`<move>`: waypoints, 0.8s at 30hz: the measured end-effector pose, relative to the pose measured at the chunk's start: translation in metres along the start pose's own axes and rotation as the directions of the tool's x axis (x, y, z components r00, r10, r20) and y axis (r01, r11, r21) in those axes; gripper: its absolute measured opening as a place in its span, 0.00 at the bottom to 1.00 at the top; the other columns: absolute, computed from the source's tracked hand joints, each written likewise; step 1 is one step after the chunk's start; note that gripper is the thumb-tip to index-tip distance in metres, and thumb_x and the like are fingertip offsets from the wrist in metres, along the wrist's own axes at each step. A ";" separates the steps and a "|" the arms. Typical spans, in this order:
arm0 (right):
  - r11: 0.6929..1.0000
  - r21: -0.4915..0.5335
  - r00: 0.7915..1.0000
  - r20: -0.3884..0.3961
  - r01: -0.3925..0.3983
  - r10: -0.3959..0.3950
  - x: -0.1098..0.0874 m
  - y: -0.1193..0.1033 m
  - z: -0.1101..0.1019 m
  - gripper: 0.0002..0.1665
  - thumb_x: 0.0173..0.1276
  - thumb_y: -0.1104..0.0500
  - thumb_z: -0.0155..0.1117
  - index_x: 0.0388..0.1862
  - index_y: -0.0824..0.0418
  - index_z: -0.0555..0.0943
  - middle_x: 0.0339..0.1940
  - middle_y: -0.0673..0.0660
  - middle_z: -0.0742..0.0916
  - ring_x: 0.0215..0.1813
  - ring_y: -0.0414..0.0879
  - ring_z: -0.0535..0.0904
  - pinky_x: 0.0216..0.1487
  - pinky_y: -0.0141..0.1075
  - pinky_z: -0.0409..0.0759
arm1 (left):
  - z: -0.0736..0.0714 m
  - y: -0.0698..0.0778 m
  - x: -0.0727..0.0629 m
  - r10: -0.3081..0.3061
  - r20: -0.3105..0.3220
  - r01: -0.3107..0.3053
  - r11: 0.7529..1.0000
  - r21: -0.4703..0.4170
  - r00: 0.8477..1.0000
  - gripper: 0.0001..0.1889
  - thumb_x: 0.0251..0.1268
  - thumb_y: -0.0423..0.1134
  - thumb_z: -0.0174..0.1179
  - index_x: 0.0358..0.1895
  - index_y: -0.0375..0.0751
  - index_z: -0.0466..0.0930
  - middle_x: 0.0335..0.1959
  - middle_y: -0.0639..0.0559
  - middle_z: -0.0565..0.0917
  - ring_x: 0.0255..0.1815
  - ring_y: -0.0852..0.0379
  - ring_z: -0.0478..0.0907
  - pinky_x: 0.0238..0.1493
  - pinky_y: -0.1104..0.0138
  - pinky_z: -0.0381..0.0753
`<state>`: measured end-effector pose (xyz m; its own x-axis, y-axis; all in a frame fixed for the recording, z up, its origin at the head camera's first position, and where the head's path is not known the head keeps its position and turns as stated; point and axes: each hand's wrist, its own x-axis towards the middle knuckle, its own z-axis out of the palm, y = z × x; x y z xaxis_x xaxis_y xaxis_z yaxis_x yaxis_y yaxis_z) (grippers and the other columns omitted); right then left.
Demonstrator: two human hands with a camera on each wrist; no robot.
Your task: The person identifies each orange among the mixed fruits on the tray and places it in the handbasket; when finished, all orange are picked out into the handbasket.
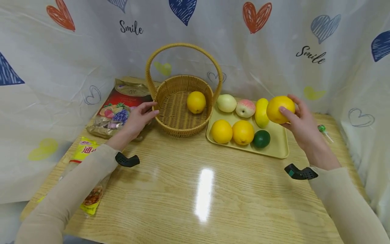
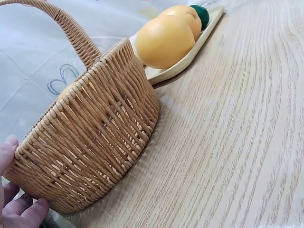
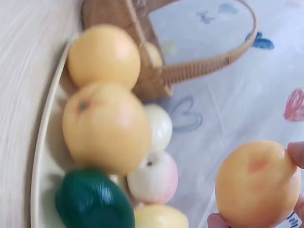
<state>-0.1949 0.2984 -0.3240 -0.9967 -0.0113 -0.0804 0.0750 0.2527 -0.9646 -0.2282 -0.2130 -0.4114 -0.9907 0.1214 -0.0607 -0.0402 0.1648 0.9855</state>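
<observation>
My right hand (image 1: 307, 130) grips an orange (image 1: 280, 109) in the air above the right end of a cream tray (image 1: 278, 145). In the right wrist view, fingertips (image 3: 297, 154) press the sides of this orange (image 3: 259, 185). At the left side of a wicker basket (image 1: 182, 130), my left hand (image 1: 137, 120) holds the rim; in the left wrist view its thumb is at the rim and the other fingers lie against the outer wall. Another orange (image 1: 196, 102) lies inside the basket. On the tray sit two oranges (image 1: 243, 132), a green avocado-like fruit (image 1: 261, 139), a yellow mango-like fruit (image 1: 261, 113), a pink-white peach (image 1: 245, 108) and a pale green fruit (image 1: 226, 103).
A red and gold bag (image 1: 122, 101) printed with fruit lies left of the basket. Nearer, a yellow food packet (image 1: 92, 198) is partly under my left sleeve. A lollipop (image 1: 324, 131) lies right of the tray. A printed curtain (image 1: 195, 37) hangs behind the table (image 1: 170, 183).
</observation>
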 end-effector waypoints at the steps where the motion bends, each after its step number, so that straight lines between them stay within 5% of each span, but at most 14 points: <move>1: 0.998 0.067 1.000 0.008 0.001 -0.001 -0.003 -0.002 0.003 0.42 0.72 0.46 0.59 0.79 0.43 0.51 0.68 0.62 0.62 0.58 0.47 0.69 0.47 0.22 0.78 | 0.000 0.000 0.000 -0.002 -0.001 0.002 1.000 0.002 1.000 0.30 0.71 0.47 0.59 0.72 0.40 0.65 0.72 0.45 0.65 0.70 0.49 0.65 0.66 0.50 0.67; 3: 0.982 0.191 1.000 0.016 0.010 -0.013 -0.008 -0.005 0.009 0.40 0.72 0.50 0.61 0.77 0.45 0.54 0.63 0.58 0.65 0.57 0.48 0.69 0.47 0.24 0.80 | 0.000 -0.001 0.000 -0.005 -0.003 0.005 1.000 0.005 1.000 0.30 0.71 0.47 0.59 0.72 0.40 0.65 0.72 0.45 0.66 0.69 0.49 0.66 0.65 0.50 0.68; 8: 0.954 0.299 0.997 0.052 0.036 -0.054 -0.017 -0.014 0.024 0.33 0.74 0.52 0.59 0.73 0.48 0.59 0.58 0.55 0.67 0.54 0.48 0.72 0.47 0.28 0.81 | 0.000 -0.001 0.000 -0.005 -0.006 0.005 1.000 0.011 1.000 0.29 0.72 0.47 0.58 0.72 0.41 0.65 0.71 0.46 0.66 0.68 0.50 0.67 0.65 0.48 0.68; 24: 0.962 0.271 0.940 0.318 0.037 -0.126 -0.022 -0.033 0.089 0.29 0.79 0.49 0.49 0.76 0.48 0.60 0.63 0.58 0.67 0.55 0.49 0.72 0.48 0.31 0.80 | 0.000 0.000 0.000 -0.006 -0.004 0.006 1.000 -0.003 1.000 0.30 0.72 0.46 0.58 0.72 0.38 0.63 0.72 0.43 0.65 0.67 0.50 0.67 0.65 0.48 0.67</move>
<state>-0.1724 0.2044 -0.3131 -0.9361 -0.3500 -0.0337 0.0434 -0.0198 -0.9989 -0.2279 -0.2130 -0.4110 -0.9910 0.1166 -0.0659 -0.0464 0.1627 0.9856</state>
